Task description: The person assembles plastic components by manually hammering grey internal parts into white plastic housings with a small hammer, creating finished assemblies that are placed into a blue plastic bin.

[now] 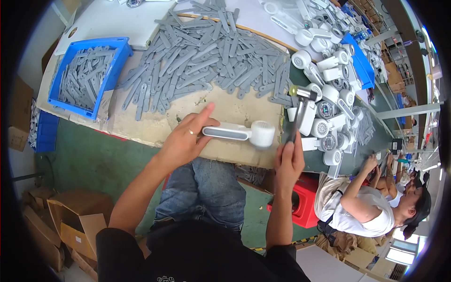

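A white handheld fan (pixel 260 134) with a round head and a grey strip along its handle is over the bare cardboard near the table's front edge. My left hand (pixel 185 138) is closed on the handle's end, index finger raised. In my right hand (pixel 289 162) is a hammer (pixel 299 110), gripped by its dark handle. Its metal head with a yellowish face points up, to the right of the fan. Beyond my hands, a wide heap of flat grey strips (pixel 202 61) covers the cardboard.
A blue crate (pixel 105 101) of grey strips stands at the left. White fans (pixel 321 128) are piled at the right, beside a blue bin (pixel 359 61). A red stool (pixel 305 202) and a seated co-worker (pixel 371 207) are at the right. Cardboard boxes (pixel 80 211) stand lower left.
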Demonstrator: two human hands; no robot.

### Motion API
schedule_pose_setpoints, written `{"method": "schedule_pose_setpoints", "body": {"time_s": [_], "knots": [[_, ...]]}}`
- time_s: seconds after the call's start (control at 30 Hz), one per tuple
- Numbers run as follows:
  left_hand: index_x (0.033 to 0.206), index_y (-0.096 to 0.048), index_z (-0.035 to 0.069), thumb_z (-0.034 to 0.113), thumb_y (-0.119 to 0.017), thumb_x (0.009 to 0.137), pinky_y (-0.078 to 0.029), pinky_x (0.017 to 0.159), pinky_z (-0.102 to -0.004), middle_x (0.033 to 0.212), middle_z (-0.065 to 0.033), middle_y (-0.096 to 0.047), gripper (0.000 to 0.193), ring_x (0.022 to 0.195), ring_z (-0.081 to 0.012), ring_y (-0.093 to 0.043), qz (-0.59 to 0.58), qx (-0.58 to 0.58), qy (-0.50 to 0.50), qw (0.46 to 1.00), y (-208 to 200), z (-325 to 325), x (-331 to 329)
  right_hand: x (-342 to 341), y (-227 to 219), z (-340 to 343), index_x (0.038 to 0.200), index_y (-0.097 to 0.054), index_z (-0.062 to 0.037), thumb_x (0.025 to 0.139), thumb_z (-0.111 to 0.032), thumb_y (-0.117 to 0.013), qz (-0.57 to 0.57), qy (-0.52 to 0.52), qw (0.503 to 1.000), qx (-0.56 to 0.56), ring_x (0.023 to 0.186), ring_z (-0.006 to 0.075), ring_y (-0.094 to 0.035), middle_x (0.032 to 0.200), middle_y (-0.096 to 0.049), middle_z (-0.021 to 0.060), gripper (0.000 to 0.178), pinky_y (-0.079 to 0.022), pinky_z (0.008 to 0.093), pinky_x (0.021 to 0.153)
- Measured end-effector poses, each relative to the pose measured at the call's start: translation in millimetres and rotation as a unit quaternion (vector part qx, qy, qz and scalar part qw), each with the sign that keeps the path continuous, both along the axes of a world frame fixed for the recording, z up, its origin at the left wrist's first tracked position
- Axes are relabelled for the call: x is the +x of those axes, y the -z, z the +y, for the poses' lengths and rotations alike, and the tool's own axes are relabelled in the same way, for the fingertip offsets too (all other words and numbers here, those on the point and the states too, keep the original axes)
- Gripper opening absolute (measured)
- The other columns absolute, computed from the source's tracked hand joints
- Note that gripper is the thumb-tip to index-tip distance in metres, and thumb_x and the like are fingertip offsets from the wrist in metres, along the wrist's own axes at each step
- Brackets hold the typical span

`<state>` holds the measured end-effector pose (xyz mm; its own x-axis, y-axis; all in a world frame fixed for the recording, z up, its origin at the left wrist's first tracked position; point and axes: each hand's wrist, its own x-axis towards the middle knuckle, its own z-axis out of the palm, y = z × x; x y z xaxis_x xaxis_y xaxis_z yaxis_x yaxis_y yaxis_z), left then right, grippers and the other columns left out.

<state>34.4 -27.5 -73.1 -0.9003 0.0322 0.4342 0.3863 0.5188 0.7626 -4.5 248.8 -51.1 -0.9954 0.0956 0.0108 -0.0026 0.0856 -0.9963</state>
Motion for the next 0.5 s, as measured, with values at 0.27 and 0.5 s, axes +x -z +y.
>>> {"method": "schedule_pose_setpoints", "body": {"time_s": [0.27, 0.5], "knots": [[0.165, -0.008, 0.008, 0.001, -0.08, 0.083, -0.047, 0.102, -0.041, 0.111, -0.0069, -0.074, 0.109, 0.11, -0.0281, -0.062, -0.135, 0.052, -0.022, 0.989, -9, -1, -7, 72, -80, -23, 0.143, -0.058, -0.0022, 0.101, -0.008, -0.059, 0.094, -0.133, 0.906, 0.391, 0.065, 0.0261, -0.059, 0.081, -0.063, 0.0138, 0.043, -0.048, 0.0346, 0.061], [0.164, -0.014, 0.006, 0.005, -0.082, 0.08, -0.035, 0.107, -0.0395, 0.103, -0.0032, -0.075, 0.108, 0.099, -0.0247, -0.067, -0.086, 0.026, -0.026, 0.996, -5, 2, -11, 76, -62, -33, 0.145, -0.059, -0.0104, 0.097, -0.006, -0.062, 0.117, -0.149, 0.832, 0.521, 0.061, 0.0277, -0.061, 0.08, -0.063, 0.0135, 0.048, -0.047, 0.0401, 0.055]]}}
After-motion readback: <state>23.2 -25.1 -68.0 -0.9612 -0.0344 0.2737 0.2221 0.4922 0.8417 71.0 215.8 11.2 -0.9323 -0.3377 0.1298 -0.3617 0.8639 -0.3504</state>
